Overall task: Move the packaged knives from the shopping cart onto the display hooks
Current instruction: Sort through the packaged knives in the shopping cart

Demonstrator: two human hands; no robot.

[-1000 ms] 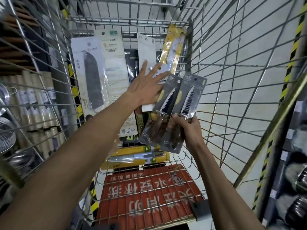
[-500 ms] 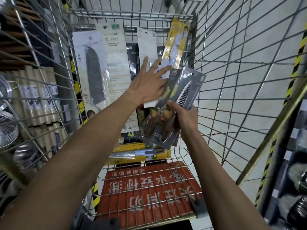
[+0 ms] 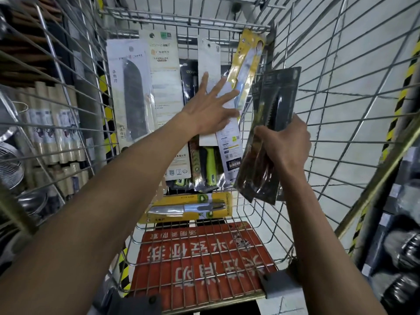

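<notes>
Silver wire is making up the shopping cart (image 3: 318, 92), and its thin bars are crossing all around the two arms. A red sign (image 3: 200, 264) with pale letters is lying under the wire floor near the person. Pale floor tiles (image 3: 354, 53) are showing through the right wall of the cart. Yellow and black striped tape (image 3: 400, 96) is running along a post on the right. On the left, rolls (image 3: 56, 123) are standing on shelves, with shiny metal things below them.

The right hand (image 3: 284, 146) is gripping dark knife packs (image 3: 266, 142), fingers curled tight around them, holding them up inside the cart near its right wall. The left hand (image 3: 211, 112) is wide open, fingers spread, lying flat on a white pack (image 3: 210, 62). More knife packs are leaning against the far end of the cart: a big white one with a dark blade (image 3: 131, 96), a tall yellow one (image 3: 247, 64) and green-handled ones (image 3: 209, 167). A yellow pack (image 3: 188, 208) is lying flat on the cart floor.
</notes>
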